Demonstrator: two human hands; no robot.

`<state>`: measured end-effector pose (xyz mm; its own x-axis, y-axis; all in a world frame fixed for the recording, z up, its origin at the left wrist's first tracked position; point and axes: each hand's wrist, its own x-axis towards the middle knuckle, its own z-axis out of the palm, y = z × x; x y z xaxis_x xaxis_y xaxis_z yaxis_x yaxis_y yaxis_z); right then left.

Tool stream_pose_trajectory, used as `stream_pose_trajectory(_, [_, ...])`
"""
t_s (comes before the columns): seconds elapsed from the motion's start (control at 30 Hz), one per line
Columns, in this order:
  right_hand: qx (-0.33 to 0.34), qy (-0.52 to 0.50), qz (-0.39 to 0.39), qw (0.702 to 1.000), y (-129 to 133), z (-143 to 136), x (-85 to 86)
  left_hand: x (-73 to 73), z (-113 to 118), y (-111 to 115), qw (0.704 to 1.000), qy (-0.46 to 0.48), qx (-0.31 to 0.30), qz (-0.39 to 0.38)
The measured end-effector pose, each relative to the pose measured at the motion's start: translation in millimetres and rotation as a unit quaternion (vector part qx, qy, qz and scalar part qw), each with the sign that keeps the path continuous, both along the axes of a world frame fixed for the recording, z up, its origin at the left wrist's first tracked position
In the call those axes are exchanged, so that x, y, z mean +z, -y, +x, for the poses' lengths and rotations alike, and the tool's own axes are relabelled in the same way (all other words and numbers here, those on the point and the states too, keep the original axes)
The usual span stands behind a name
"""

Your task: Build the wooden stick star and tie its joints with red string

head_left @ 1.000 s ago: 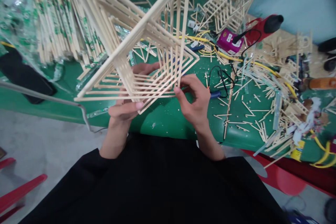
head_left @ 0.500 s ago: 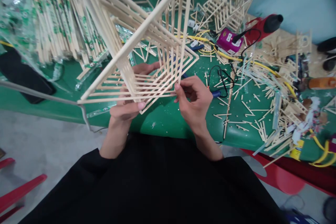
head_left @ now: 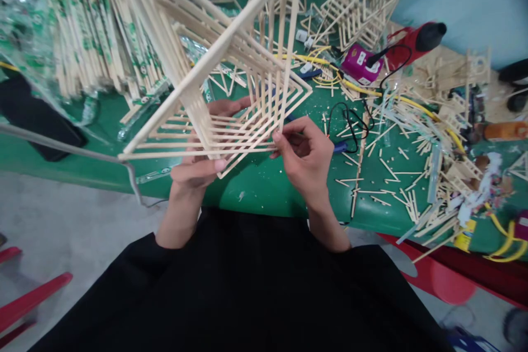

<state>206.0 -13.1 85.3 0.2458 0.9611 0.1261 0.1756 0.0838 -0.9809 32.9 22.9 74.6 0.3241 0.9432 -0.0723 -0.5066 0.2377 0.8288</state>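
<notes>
A large lattice frame of thin wooden sticks (head_left: pixel 247 140), built from stacked triangles, is held up above the green table. My left hand (head_left: pixel 193 168) supports it from below, with the thumb on a lower corner and some fingers hidden behind the sticks. At the frame's right-hand corner, the thumb and fingertips of my right hand (head_left: pixel 307 154) pinch the joint where several sticks meet. The tips partly cover that joint.
Bundles of wrapped chopsticks (head_left: pixel 91 27) lie at the left by a dark flat object (head_left: pixel 41 115). More stick frames (head_left: pixel 358 3) stand at the back. Around the right side are a purple box (head_left: pixel 361 64), a yellow cable (head_left: pixel 358 87) and scattered stick pieces on the green table (head_left: pixel 256 192).
The stick frame has tilted very slightly, its left corner shifting a little up and left. Both hands keep the same hold on it.
</notes>
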Motion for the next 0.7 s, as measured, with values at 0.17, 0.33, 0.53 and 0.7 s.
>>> stream_pose_trajectory(0.17, [0.034, -0.098, -0.049, 0.993, -4, 6, 3.5, 2.2, -2, -5, 0.996, 0.05, -0.055, 0.048])
stream_pose_trajectory(0.33, [0.062, -0.151, -0.044, 0.986, -6, 9, 7.6, -2.9, -4, -7, 0.992, 0.077, -0.073, 0.062])
stream_pose_trajectory(0.53, [0.101, -0.211, -0.026, 0.972, -9, 12, 5.1, -6.3, -6, -8, 0.992, 0.079, -0.084, 0.055])
stream_pose_trajectory(0.7, [0.091, -0.16, -0.049, 0.982, -9, 16, 4.5, -7.9, -6, -8, 0.993, 0.076, -0.074, 0.047])
